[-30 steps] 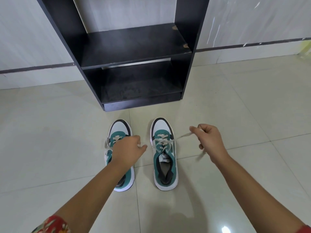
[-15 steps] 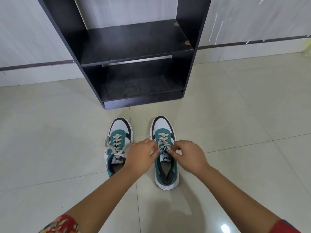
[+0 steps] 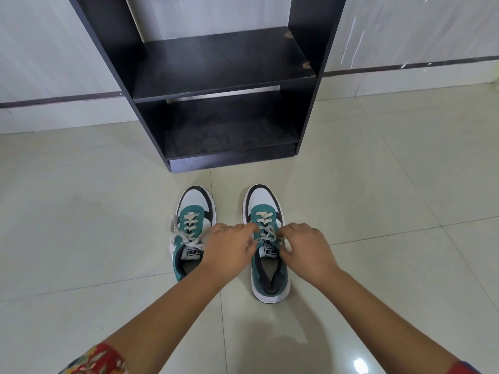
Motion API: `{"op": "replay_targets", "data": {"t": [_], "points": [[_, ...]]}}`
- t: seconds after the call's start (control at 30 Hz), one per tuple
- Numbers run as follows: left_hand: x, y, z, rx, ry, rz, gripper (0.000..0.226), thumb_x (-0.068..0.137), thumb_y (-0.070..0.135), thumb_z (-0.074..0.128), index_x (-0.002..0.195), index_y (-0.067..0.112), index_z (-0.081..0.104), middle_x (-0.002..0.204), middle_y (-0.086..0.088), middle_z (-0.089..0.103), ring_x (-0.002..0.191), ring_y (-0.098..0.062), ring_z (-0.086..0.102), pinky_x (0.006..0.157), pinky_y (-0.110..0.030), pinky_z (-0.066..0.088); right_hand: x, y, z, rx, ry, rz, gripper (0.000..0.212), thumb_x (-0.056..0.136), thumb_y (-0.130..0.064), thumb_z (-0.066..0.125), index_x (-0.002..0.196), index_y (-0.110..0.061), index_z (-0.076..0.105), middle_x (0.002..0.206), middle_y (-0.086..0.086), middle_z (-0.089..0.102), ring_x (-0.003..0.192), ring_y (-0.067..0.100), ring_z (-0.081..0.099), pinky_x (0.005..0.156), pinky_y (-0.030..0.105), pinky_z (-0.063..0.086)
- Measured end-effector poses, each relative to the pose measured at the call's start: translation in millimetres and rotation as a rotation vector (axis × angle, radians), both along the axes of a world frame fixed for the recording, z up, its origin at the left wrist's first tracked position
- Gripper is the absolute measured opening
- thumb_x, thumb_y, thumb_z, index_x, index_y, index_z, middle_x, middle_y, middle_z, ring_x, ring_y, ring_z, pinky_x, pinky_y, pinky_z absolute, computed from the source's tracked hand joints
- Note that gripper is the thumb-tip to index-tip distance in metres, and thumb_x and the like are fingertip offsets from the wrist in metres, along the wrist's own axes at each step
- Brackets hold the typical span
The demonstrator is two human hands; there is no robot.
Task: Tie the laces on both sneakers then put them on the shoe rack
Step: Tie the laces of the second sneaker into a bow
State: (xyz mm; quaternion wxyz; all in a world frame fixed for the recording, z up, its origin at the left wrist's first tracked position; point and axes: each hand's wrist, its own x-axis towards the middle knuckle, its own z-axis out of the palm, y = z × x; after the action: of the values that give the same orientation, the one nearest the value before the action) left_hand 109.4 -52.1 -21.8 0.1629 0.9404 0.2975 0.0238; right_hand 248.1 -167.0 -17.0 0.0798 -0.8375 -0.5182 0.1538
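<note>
Two sneakers stand on the floor — the left sneaker at about 7 o'clock from the middle, the right sneaker at 6 o'clock. One shoe rack at 12 o'clock — two shelves showing. Two hands: left hand, right hand.

Sneakers and rack on floor

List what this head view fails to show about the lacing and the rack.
- Knot on the right sneaker: head view, covered by left hand and right hand.
- Left sneaker heel: behind the left forearm.
- Shoe rack top: cut off by the upper edge.
</note>
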Motion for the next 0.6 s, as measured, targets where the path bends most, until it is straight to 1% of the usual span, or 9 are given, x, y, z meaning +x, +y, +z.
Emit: {"op": "replay_targets", "data": {"t": [0.1, 0.2, 0.23, 0.3, 0.37, 0.4, 0.47, 0.53, 0.6], "points": [[-1, 2, -2, 0.017, -0.024, 0.001, 0.019, 0.091, 0.033, 0.050, 0.102, 0.027, 0.065, 0.098, 0.006, 0.069, 0.086, -0.017, 0.063, 0.089, -0.031, 0.037, -2, 3, 3, 0.042, -0.092, -0.022, 0.019, 0.087, -0.031, 0.048, 0.091, -0.019, 0.063, 0.096, 0.000, 0.069, 0.094, 0.024, 0.059, 0.079, 0.033, 0.037], [0, -1, -4, -0.024, -0.052, 0.005, 0.016, 0.090, 0.030, 0.051, 0.100, 0.026, 0.063, 0.103, 0.006, 0.065, 0.091, -0.017, 0.062, 0.087, -0.032, 0.039, 5, 0, 9, -0.116, -0.064, -0.105, 0.014, 0.080, -0.029, 0.051, 0.082, -0.016, 0.058, 0.089, 0.006, 0.069, 0.087, 0.030, 0.061, 0.066, 0.031, 0.034], [0, -2, -4, -0.021, -0.041, 0.002, 0.016, 0.091, 0.029, 0.049, 0.100, 0.025, 0.062, 0.105, 0.006, 0.064, 0.092, -0.017, 0.061, 0.086, -0.031, 0.040, 7, -2, 10, -0.185, -0.052, -0.135, 0.015, 0.079, -0.029, 0.052, 0.086, -0.016, 0.058, 0.092, 0.007, 0.068, 0.088, 0.030, 0.062, 0.067, 0.031, 0.036], [1, -2, -3, 0.012, -0.014, -0.001, 0.018, 0.093, 0.029, 0.045, 0.102, 0.024, 0.060, 0.106, 0.007, 0.062, 0.091, -0.016, 0.061, 0.085, -0.030, 0.039, 6, -6, 10, -0.248, -0.110, -0.112, 0.027, 0.080, -0.029, 0.055, 0.104, -0.018, 0.057, 0.109, 0.005, 0.063, 0.101, 0.029, 0.059, 0.079, 0.034, 0.040], [2, -2, -2, 0.038, -0.001, 0.016, 0.019, 0.093, 0.028, 0.042, 0.101, 0.021, 0.058, 0.104, 0.005, 0.063, 0.088, -0.017, 0.061, 0.084, -0.030, 0.040, 2, -3, 5, -0.154, -0.152, -0.065, 0.041, 0.083, -0.029, 0.054, 0.123, -0.021, 0.049, 0.126, 0.001, 0.054, 0.114, 0.028, 0.052, 0.092, 0.039, 0.039], [2, -3, -2, 0.051, 0.001, 0.023, 0.019, 0.093, 0.027, 0.042, 0.100, 0.020, 0.058, 0.102, 0.004, 0.064, 0.086, -0.019, 0.062, 0.084, -0.031, 0.040, 0, 0, 2, -0.074, -0.123, -0.035, 0.043, 0.085, -0.027, 0.053, 0.128, -0.024, 0.047, 0.129, -0.001, 0.054, 0.116, 0.027, 0.051, 0.095, 0.039, 0.038], [3, -5, -1, 0.075, 0.030, 0.039, 0.019, 0.093, 0.027, 0.041, 0.100, 0.019, 0.057, 0.099, 0.001, 0.066, 0.085, -0.022, 0.062, 0.093, -0.034, 0.038, -4, 6, 0, 0.006, -0.080, 0.015, 0.033, 0.089, -0.024, 0.047, 0.121, -0.026, 0.056, 0.118, -0.002, 0.064, 0.108, 0.024, 0.056, 0.093, 0.035, 0.038], [3, -6, 0, 0.111, 0.092, 0.046, 0.020, 0.094, 0.028, 0.037, 0.103, 0.021, 0.054, 0.099, 0.002, 0.068, 0.091, -0.022, 0.062, 0.108, -0.040, 0.027, -1, 6, 0, 0.026, -0.080, 0.012, 0.026, 0.091, -0.028, 0.044, 0.105, -0.025, 0.066, 0.101, -0.001, 0.070, 0.098, 0.024, 0.059, 0.087, 0.034, 0.039], [1, -5, 1, 0.118, 0.130, 0.036, 0.022, 0.096, 0.029, 0.037, 0.108, 0.023, 0.054, 0.103, 0.003, 0.068, 0.100, -0.022, 0.061, 0.114, -0.044, 0.015, 1, 3, 1, 0.062, -0.039, 0.001, 0.025, 0.091, -0.031, 0.047, 0.097, -0.024, 0.070, 0.093, 0.000, 0.071, 0.092, 0.024, 0.060, 0.081, 0.033, 0.041]]}}
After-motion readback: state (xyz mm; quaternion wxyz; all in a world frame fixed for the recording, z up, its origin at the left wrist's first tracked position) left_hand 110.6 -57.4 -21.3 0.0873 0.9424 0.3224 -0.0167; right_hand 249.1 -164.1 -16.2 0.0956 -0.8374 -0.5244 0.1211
